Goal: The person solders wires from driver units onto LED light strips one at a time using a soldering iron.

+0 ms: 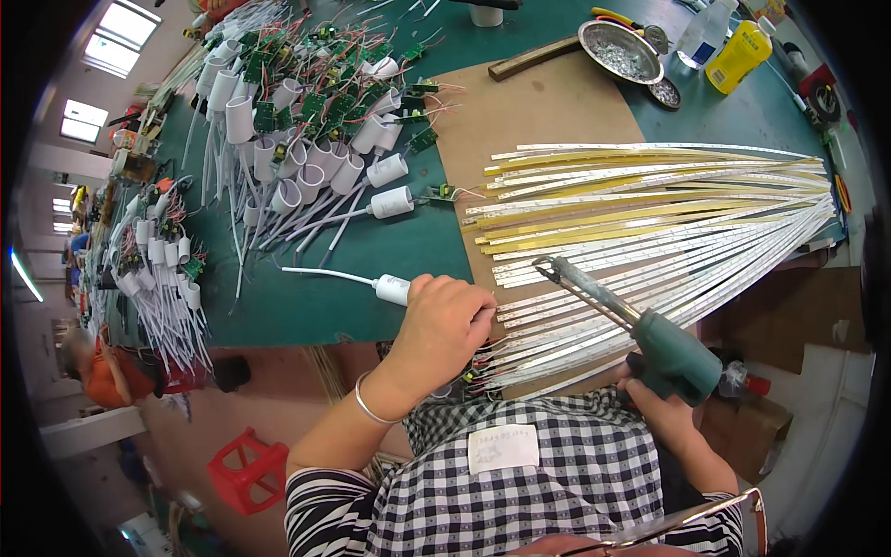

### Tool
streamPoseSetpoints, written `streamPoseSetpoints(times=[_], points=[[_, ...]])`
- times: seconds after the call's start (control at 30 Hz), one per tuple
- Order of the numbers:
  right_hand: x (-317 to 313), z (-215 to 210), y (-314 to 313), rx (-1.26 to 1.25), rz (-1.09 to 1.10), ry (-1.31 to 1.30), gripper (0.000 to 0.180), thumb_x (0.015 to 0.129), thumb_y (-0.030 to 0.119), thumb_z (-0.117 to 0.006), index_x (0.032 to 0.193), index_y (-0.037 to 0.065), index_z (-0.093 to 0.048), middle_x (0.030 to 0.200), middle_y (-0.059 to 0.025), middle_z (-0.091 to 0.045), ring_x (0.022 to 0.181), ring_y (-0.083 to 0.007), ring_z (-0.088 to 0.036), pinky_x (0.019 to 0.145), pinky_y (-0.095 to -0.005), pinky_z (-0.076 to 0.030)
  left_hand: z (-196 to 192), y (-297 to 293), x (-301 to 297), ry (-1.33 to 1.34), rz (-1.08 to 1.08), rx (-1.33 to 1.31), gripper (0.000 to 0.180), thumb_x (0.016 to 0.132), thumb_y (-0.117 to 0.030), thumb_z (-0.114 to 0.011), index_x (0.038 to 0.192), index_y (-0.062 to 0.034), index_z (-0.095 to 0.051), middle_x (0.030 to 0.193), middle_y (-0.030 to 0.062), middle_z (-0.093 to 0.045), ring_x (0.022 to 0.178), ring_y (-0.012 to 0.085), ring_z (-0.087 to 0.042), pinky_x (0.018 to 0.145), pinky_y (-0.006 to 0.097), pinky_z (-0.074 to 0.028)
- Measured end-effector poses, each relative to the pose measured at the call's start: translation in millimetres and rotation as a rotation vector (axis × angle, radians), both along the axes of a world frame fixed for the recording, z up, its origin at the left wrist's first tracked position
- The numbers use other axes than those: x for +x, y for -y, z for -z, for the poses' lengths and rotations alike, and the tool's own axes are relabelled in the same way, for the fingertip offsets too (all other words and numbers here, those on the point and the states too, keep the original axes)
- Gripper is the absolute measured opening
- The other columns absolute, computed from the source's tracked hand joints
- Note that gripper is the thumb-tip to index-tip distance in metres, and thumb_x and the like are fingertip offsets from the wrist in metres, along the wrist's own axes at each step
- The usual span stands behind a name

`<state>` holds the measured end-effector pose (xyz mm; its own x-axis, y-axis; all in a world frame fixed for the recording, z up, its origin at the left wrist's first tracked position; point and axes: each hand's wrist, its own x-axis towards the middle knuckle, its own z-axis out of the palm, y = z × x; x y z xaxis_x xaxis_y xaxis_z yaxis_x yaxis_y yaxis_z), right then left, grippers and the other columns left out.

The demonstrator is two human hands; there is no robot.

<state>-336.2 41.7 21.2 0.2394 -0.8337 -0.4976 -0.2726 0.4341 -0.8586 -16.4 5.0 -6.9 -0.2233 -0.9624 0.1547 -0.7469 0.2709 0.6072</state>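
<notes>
Head view: the right hand (654, 404) is gripping a green soldering gun (684, 357), probably weighty, best held by its handle. On the desk (297, 308), the left hand (444, 317) is covering a white housing's (393, 290) end, fingers curling narrow, their hold hidden. Strips (668, 197) are fanning beyond, likely bendy.

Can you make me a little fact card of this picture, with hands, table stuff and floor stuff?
Left hand: curled beside a white tube; its grip is hidden
Right hand: holding a green soldering gun, its tip over white and yellow strips
Table, left side: pile of white tubes and green circuit boards
Table, far right: metal bowl, yellow bottle
Floor: red stool
</notes>
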Motion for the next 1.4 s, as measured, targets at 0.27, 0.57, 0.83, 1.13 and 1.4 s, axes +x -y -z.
streamPoseSetpoints(times=[0.27, 0.57, 0.83, 1.13, 1.4], points=[[-9.9, 9.2, 0.8, -0.136, -0.161, 0.034, 0.029, 0.092, 0.007, -0.066, 0.121, 0.002, -0.062, 0.11, -0.0062, -0.067, 0.097, -0.0152, -0.064, 0.09, -0.0321, -0.052, -1.3, -6.2, -8.1, 0.097, -0.075, 0.0, 0.006, 0.082, -0.009, -0.07, 0.084, -0.0106, -0.065, 0.085, 0.0025, -0.064, 0.091, 0.0248, -0.058, 0.089, 0.042, -0.035], [-13.1, 13.2, -1.0, -0.1, -0.182, 0.056, 0.038, 0.093, 0.021, -0.065, 0.124, -0.001, -0.061, 0.101, -0.0077, -0.069, 0.095, -0.0169, -0.064, 0.088, -0.0334, -0.052, -3.9, -8.9, -15.2, 0.229, -0.112, -0.112, 0.009, 0.08, -0.012, -0.073, 0.083, -0.0135, -0.065, 0.085, -0.0013, -0.062, 0.099, 0.0226, -0.057, 0.102, 0.051, -0.027], [-10.3, 19.8, -4.2, -0.186, -0.089, 0.069, 0.029, 0.087, 0.002, -0.066, 0.115, -0.002, -0.064, 0.095, -0.0098, -0.069, 0.084, -0.0186, -0.068, 0.079, -0.0326, -0.054, 2.1, -7.9, -4.5, 0.15, -0.081, -0.071, 0.008, 0.082, -0.014, -0.074, 0.087, -0.0135, -0.067, 0.087, 0.0002, -0.062, 0.1, 0.0241, -0.057, 0.106, 0.054, -0.029], [-11.2, 21.3, -3.7, -0.228, -0.112, 0.016, 0.024, 0.086, 0.0, -0.069, 0.111, 0.0, -0.068, 0.096, -0.0094, -0.069, 0.084, -0.019, -0.068, 0.078, -0.0319, -0.054, -0.1, -10.5, -4.6, 0.135, -0.104, -0.056, 0.005, 0.083, -0.013, -0.07, 0.085, -0.0127, -0.065, 0.083, 0.0001, -0.063, 0.097, 0.0235, -0.057, 0.104, 0.055, -0.028], [-12.6, 16.8, -6.8, -0.132, -0.108, 0.052, 0.027, 0.089, 0.006, -0.067, 0.115, -0.001, -0.066, 0.098, -0.0095, -0.069, 0.089, -0.0206, -0.066, 0.082, -0.0343, -0.052, 0.0, -6.7, -10.9, 0.175, -0.12, -0.053, 0.007, 0.079, -0.013, -0.069, 0.079, -0.0144, -0.062, 0.078, -0.0041, -0.06, 0.095, 0.0216, -0.055, 0.098, 0.053, -0.027]])
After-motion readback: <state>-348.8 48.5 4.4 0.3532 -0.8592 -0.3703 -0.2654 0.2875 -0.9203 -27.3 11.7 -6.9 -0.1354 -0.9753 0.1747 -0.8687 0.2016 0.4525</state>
